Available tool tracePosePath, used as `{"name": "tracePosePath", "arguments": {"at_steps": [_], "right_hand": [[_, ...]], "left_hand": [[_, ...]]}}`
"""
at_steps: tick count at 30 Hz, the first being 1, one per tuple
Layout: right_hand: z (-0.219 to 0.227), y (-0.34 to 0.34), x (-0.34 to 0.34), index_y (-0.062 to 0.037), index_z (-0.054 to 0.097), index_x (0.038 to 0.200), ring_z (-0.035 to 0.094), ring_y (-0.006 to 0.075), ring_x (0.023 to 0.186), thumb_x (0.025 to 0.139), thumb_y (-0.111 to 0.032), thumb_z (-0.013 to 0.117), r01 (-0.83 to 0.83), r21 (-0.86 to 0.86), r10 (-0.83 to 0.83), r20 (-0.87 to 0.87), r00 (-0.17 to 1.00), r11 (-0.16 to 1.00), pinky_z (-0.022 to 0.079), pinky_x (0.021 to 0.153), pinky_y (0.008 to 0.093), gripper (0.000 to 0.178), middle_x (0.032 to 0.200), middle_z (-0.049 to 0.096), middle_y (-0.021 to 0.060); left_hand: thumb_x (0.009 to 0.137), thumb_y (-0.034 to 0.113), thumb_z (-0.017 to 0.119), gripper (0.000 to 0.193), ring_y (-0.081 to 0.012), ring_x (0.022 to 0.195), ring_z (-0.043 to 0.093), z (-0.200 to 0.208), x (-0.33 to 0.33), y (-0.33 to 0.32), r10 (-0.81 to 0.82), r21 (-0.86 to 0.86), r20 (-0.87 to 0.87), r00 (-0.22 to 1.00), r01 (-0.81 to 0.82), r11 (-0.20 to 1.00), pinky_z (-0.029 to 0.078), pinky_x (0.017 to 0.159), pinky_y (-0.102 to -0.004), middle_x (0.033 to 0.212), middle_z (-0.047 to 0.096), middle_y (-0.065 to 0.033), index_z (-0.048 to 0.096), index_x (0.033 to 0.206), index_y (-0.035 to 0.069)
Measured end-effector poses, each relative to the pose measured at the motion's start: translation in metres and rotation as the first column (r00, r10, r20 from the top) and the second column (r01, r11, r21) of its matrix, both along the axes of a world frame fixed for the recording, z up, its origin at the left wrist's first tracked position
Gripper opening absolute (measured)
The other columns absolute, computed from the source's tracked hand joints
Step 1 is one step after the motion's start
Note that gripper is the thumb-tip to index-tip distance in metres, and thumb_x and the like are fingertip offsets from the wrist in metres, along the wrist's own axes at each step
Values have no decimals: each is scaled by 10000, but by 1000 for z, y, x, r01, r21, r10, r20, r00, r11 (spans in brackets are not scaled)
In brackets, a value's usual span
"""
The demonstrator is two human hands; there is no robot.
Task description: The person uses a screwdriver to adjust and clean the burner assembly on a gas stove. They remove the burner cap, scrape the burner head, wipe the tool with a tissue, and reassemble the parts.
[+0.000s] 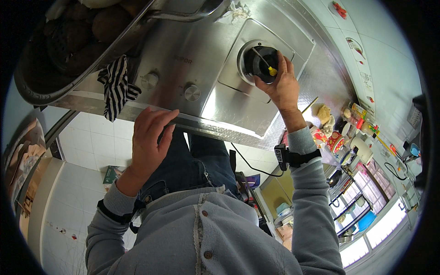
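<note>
My right hand (281, 85) grips the near right rim of a black round burner part (255, 64) at the stove's burner. Thumb and fingers spread around its edge. A thin rod with a yellow end (272, 71) lies across the black part, close to my fingertips; its exact kind I cannot make out. Around the part shows a silver burner ring (241, 62), set in the steel gas stove (183, 41). Empty, with fingers loosely apart, my left hand (151, 142) hovers by the stove's front edge, below two round knobs, the nearer being the right knob (192, 93).
A black-and-white striped cloth (118, 87) hangs over the front edge at left. Beyond it, a large metal-rimmed pan (39, 97) holds brown round things. A crumpled white tissue (236, 12) lies at the back. Jars, packets and a red patterned bowl (335, 141) crowd the right counter.
</note>
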State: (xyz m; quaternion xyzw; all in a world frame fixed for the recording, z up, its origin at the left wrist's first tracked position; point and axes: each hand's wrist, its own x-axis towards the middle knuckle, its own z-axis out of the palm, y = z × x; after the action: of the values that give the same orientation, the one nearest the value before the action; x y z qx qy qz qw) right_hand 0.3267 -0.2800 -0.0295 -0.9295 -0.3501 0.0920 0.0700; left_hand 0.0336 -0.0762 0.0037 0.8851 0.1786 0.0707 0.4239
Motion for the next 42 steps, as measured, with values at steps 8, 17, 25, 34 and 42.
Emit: {"name": "tracePosePath", "arguments": {"at_steps": [8, 17, 25, 34, 42], "right_hand": [[3, 1, -1, -29, 371, 1401, 635, 341, 1000, 651, -360, 804, 28, 42, -26, -44, 999, 999, 558, 808, 391, 927, 1240, 541, 167], [16, -24, 2, 15, 280, 1451, 654, 310, 1002, 725, -387, 818, 238, 178, -191, -248, 950, 955, 542, 816, 340, 989, 1275, 565, 218], [21, -131, -51, 8, 640, 1155, 670, 155, 777, 899, -277, 661, 594, 185, -488, -409, 771, 783, 513, 723, 277, 384, 836, 695, 112], [-2, -229, -126, -8, 647, 1149, 581, 91, 670, 883, -216, 685, 796, 301, -588, -547, 596, 526, 486, 618, 257, 340, 762, 671, 102], [-5, -269, -155, -27, 648, 1151, 551, 96, 679, 895, -206, 667, 852, 312, -627, -579, 521, 420, 492, 650, 267, 313, 786, 660, 120]], "left_hand": [[861, 69, 638, 312, -264, 1002, 578, -1, 0, 0, -10, 15, 0, 1000, 10, 1000, 408, 1000, -434, 1040, 621, -73, 625, 1172, 85], [877, 80, 642, 316, -268, 1104, 562, 26, 40, -6, -172, 6, 18, 985, 172, 985, 364, 1054, -447, 1129, 625, -80, 620, 1190, 116], [760, 103, 754, 435, -339, 1193, 513, 23, 153, -54, -367, 130, -38, 930, 368, 920, 353, 1059, -462, 1281, 542, -128, 540, 1138, 93], [597, 289, 890, 1006, -385, 1322, 373, -32, 243, -99, -368, 530, -236, 899, 437, 727, 352, 1073, -461, 1427, 369, -209, 330, 1414, 113], [556, 331, 903, 1083, -377, 1321, 359, -44, 268, -100, -364, 521, -425, 829, 552, 651, 427, 1022, -459, 1429, 356, -180, 298, 1441, 181]]}}
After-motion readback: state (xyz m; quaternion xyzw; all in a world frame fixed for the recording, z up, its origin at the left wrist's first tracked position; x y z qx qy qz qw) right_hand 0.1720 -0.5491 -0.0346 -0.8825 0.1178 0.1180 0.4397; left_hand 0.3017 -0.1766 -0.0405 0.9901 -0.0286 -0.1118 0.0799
